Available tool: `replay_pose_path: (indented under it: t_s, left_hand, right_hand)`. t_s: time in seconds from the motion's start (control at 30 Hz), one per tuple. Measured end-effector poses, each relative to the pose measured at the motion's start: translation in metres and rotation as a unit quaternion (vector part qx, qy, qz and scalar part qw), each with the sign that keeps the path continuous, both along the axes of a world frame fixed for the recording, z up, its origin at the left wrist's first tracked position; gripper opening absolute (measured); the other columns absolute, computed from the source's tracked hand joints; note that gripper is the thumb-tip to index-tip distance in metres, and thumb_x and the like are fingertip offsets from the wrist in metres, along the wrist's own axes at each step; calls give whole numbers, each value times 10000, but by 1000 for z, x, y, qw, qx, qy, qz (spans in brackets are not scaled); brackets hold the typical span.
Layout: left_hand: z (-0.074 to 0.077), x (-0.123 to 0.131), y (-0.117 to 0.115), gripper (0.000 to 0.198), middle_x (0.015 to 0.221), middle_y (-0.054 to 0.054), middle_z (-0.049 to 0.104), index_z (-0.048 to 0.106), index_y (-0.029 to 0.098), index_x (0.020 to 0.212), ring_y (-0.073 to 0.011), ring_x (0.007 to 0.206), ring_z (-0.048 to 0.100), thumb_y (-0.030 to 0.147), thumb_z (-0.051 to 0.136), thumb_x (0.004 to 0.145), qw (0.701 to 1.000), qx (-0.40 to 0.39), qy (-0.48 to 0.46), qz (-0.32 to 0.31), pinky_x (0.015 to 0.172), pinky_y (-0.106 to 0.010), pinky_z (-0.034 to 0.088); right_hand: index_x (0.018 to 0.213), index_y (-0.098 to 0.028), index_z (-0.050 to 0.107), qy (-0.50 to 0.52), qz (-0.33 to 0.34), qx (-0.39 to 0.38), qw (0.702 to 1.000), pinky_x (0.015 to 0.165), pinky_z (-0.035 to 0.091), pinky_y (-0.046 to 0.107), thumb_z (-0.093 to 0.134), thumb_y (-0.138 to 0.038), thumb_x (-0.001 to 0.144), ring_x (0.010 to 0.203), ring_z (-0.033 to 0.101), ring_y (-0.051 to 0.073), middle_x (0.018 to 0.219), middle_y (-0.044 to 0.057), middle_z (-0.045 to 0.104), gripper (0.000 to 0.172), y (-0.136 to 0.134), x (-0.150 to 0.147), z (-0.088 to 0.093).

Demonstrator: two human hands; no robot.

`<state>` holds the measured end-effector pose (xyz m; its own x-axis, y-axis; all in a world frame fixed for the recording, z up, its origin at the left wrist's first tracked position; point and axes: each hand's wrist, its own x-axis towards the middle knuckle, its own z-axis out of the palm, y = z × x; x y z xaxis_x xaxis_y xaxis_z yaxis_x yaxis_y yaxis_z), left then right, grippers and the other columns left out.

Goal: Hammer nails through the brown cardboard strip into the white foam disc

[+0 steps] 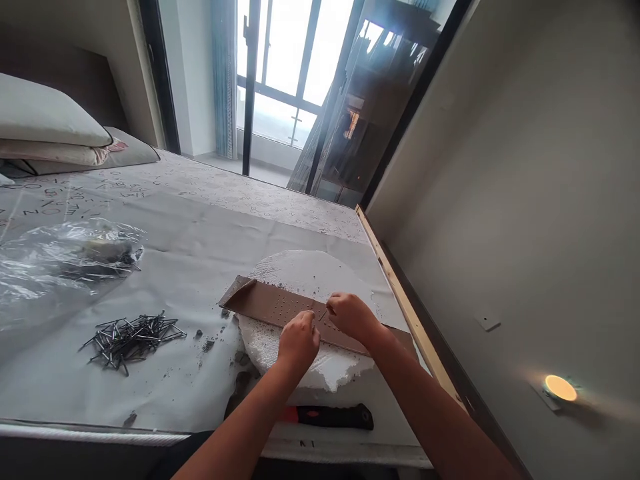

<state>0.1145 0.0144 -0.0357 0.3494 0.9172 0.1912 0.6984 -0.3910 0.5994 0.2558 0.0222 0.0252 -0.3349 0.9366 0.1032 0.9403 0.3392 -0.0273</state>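
Note:
A brown cardboard strip [270, 303] with rows of small dots, either holes or nail heads, lies across a rough white foam piece [315, 267]. Its left end is folded up. My left hand [300, 337] is closed in a pinch over the near edge of the strip. Just to the right, my right hand [353, 319] is closed too, fingertips low over the strip. A thin dark line, perhaps a nail, shows between the hands; what either pinch holds is hidden. Below my hands lies a hammer [335, 417] with a black and red handle, its head partly behind my left forearm.
Left of the foam sits a pile of nails [133, 339]. Behind it is a clear plastic bag [65, 260] with dark contents. Grey crumbs [207, 345] dot the white sheet [190, 253] on the mattress. A wooden rail [407, 300] runs along the right edge, beside the wall.

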Motion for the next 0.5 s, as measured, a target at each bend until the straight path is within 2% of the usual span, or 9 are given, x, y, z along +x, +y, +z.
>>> replay_pose_path:
  t_s: [0.07, 0.17, 0.23, 0.3, 0.37, 0.5]
  left_hand:
    - [0, -1, 2, 356, 1060, -113, 628, 554, 153, 1084, -226, 992, 576, 111, 475, 739, 997, -9, -76, -6, 812, -320, 441]
    - [-1, -1, 4, 280, 790, -45, 662, 606, 176, 931, -166, 734, 621, 78, 429, 738, 980, -91, -171, -53, 663, -259, 452]
    - [-2, -1, 6, 285, 654, -13, 623, 617, 168, 880, -132, 585, 593, 57, 400, 732, 963, -148, -220, -49, 593, -240, 440]
    - [-5, 1, 8, 306, 617, 1, 597, 608, 156, 912, -112, 520, 563, 44, 397, 720, 943, -193, -270, -24, 550, -228, 430]
    - [-8, 4, 11, 308, 615, 8, 579, 587, 147, 918, -96, 482, 535, 31, 396, 706, 910, -257, -326, 2, 499, -214, 413]
    - [-16, 11, 17, 284, 651, 1, 569, 536, 135, 885, -61, 439, 494, 4, 391, 679, 815, -392, -426, 29, 418, -178, 360]
  right_hand:
    - [726, -157, 661, 23, 25, -14, 999, 582, 380, 197, 492, -100, 807, 654, 572, 107, 756, 25, 663, 196, -5, -4, 2]
    - [701, -183, 667, 45, 47, -28, 997, 598, 386, 169, 491, -132, 842, 657, 574, 82, 731, -7, 665, 230, -9, -8, -4]
    - [751, -187, 678, 47, 29, -20, 998, 625, 398, 177, 438, -158, 883, 691, 585, 90, 771, 7, 674, 275, -10, -6, -12]
    - [811, -176, 684, 35, -10, -5, 999, 639, 406, 205, 395, -157, 899, 728, 598, 117, 825, 42, 680, 302, -9, -1, -24]
    - [791, -159, 688, 12, -47, 4, 999, 611, 403, 230, 418, -134, 871, 715, 607, 144, 833, 66, 681, 283, -7, 4, -37]
    - [728, -140, 688, -37, -66, 0, 997, 561, 391, 240, 500, -116, 795, 678, 615, 166, 799, 77, 678, 201, -3, 5, -59]
